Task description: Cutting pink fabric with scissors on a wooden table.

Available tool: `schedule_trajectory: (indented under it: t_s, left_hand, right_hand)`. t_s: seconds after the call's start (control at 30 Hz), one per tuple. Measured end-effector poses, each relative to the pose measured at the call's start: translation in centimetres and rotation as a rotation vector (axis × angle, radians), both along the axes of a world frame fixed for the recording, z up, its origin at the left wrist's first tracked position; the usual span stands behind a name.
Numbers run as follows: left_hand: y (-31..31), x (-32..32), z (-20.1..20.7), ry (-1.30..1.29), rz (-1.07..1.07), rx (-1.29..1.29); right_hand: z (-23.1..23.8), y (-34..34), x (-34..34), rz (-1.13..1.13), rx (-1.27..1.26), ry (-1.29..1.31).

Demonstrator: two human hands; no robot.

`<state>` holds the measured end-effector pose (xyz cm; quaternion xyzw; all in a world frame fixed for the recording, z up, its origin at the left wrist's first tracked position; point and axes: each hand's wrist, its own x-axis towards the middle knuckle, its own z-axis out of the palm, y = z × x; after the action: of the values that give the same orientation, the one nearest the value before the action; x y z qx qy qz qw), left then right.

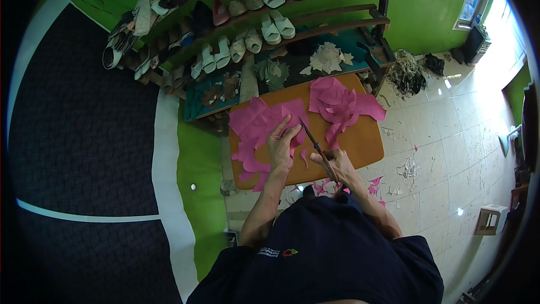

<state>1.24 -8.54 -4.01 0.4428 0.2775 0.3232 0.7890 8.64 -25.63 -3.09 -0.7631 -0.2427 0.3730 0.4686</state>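
My right hand [340, 167] is closed round the handles of long dark scissors [315, 143], whose blades point up and left over the table. Close by on the left, my left hand [279, 147] pinches a piece of pink sheet material [294, 108] between thumb and fingers. The scissor tips are near that piece; whether they touch it I cannot tell. Around my left hand a loose pile of pink cut pieces [253, 124] spreads over the orange-brown table [363, 147]. Beyond the scissors lies a second pink pile [341, 101], partly over the table's right side.
Behind the table stands a wooden rack [343, 31] with several rows of sandals and shoes. Its lower shelf bears cream scraps [328, 59] and grey-green scraps [272, 73]. Pink offcuts [375, 183] and pale shreds [409, 168] litter the tiled floor. A scrap heap [408, 73] sits beside the rack.
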Motion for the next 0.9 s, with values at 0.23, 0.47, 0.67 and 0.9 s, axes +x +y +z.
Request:
schedule_trajectory:
  t_s: [0.23, 0.47, 0.67, 0.9]
  left_hand:
    - [-0.5, -0.2, -1.1, 0.052, -0.106, 0.062]
    - [-0.2, -0.3, -0.7, 0.066, -0.141, 0.034]
    - [-0.1, -0.5, 0.0, 0.1, -0.156, 0.033]
    - [0.0, -0.6, -0.2, 0.103, -0.16, 0.031]
  right_hand:
    - [-0.6, 0.4, 0.2, -0.042, 0.039, 0.035]
    - [-0.6, -0.1, 0.7, -0.017, 0.022, -0.049]
    - [0.5, -0.4, 0.7, -0.018, 0.014, -0.004]
    - [-1.0, -0.8, 0.9, 0.021, -0.011, 0.091]
